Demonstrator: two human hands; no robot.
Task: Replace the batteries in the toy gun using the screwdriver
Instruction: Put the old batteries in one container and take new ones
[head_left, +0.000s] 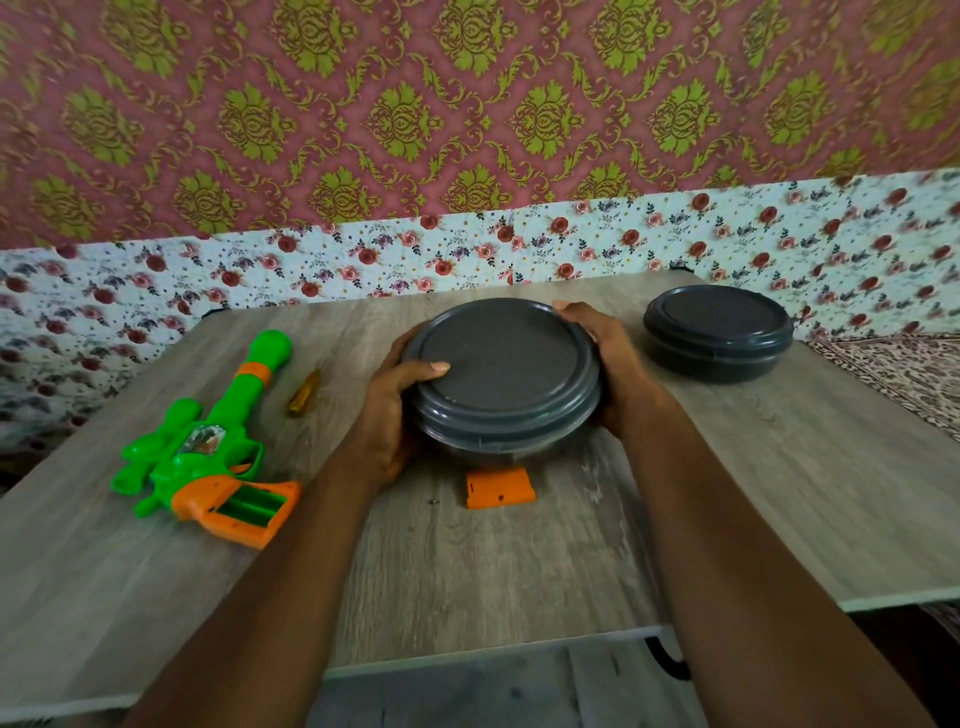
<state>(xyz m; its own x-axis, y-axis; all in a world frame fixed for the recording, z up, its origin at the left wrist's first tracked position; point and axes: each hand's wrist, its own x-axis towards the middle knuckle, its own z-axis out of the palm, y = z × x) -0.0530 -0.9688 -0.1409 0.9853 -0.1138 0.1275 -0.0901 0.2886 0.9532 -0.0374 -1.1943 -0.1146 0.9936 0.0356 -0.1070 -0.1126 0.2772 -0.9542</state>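
A green and orange toy gun (208, 441) lies on the left of the wooden table (519, 561), its orange grip showing an open battery bay. The orange battery cover (500, 487) lies near the middle, with a tiny screw (434, 502) to its left. A screwdriver with an amber handle (304, 396) lies right of the gun's barrel. Both hands hold a round dark grey lidded container (501, 376) at the table's centre: my left hand (397, 410) grips its left side with the thumb on the lid, and my right hand (605, 358) grips its right side.
A second dark grey lidded container (719, 332) stands at the back right of the table. Floral fabric (156, 280) surrounds the table and patterned wallpaper rises behind. The table's front edge is close to me, with a black leg (667, 662) below.
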